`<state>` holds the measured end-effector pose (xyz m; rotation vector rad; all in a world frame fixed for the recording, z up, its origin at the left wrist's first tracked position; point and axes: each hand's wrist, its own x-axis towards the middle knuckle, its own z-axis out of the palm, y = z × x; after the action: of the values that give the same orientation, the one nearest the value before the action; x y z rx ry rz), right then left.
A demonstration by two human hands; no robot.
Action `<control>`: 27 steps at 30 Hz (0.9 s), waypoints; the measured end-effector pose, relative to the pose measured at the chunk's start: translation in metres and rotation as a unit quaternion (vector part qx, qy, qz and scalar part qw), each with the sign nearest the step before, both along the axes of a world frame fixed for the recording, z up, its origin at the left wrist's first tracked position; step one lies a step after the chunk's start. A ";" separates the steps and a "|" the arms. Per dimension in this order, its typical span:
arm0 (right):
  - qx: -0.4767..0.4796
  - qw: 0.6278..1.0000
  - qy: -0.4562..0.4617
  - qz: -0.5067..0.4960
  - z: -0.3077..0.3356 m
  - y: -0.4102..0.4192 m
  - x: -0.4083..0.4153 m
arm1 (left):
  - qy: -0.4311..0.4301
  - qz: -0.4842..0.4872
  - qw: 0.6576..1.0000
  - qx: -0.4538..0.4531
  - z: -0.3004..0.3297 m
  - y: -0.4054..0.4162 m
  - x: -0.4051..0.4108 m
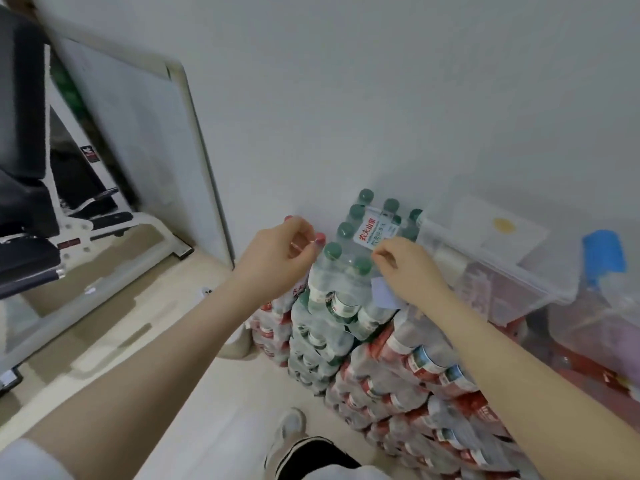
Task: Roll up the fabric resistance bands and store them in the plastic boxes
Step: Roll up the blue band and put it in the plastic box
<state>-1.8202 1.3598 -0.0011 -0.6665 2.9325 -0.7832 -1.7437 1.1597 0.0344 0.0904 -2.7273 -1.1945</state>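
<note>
Plastic boxes: two clear lidded boxes were seen at 3 o'clock against the white wall (pixel 381 98); the nearer plastic box (pixel 491 271) carried a pale label with a yellow round sticker on its lid, and the far plastic box (pixel 602 306) at the right edge was fitted with a blue latch.
Box contents: reddish and pale shapes were made out through the clear walls; whether these were rolled fabric bands could not be told.
Resistance bands: none could be plainly identified; only a thin pale strand was seen at the left fingertips, too blurred to name.
Left hand (pixel 277 251): held at the centre, fingers curled, thumb and forefinger pinched on the thin strand, raised just above the red-capped bottles.
Right hand (pixel 405 268): held just toward 3 o'clock of the left hand, fingers curled and pinched together over the green-capped pack; what was gripped could not be told. A small pale blue slip (pixel 384 292) was seen just under this hand.
Green-capped bottle pack (pixel 349 258): shrink-wrapped, set on top of the stack, between the two hands, touching the nearer box on its 3 o'clock side.
Red-labelled bottle packs (pixel 408 375): stacked beneath, spread toward 5 o'clock along the floor.
Leaning panel (pixel 138 140): a pale framed board was propped against the wall at 10 o'clock.
Exercise machine (pixel 31 188): dark padding on a white frame was seen at 9 o'clock.
Shoe (pixel 291 431): a light shoe was seen at 6 o'clock on the pale floor.
</note>
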 end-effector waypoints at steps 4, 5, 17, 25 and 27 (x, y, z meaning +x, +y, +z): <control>0.018 1.000 0.025 0.003 -0.014 0.000 -0.015 | -0.012 -0.105 0.994 -0.009 -0.011 -0.002 -0.055; 0.031 0.999 0.031 -0.002 -0.015 0.000 -0.017 | -0.022 -0.138 0.990 -0.014 -0.013 -0.003 -0.069; 0.264 0.962 -0.026 -0.066 -0.034 -0.027 -0.012 | -0.069 -0.366 0.928 -0.018 -0.038 0.001 -0.173; 0.283 0.939 0.022 -0.196 -0.050 -0.026 0.013 | -0.085 -0.486 0.870 -0.017 -0.042 0.003 -0.186; 0.296 0.927 0.054 -0.222 -0.058 -0.029 0.016 | -0.076 -0.506 0.859 -0.024 -0.043 0.003 -0.185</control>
<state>-1.8041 1.3307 -0.0588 0.0056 3.1926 0.1716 -1.9291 1.1623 -0.0083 -1.4750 -2.9484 -1.3048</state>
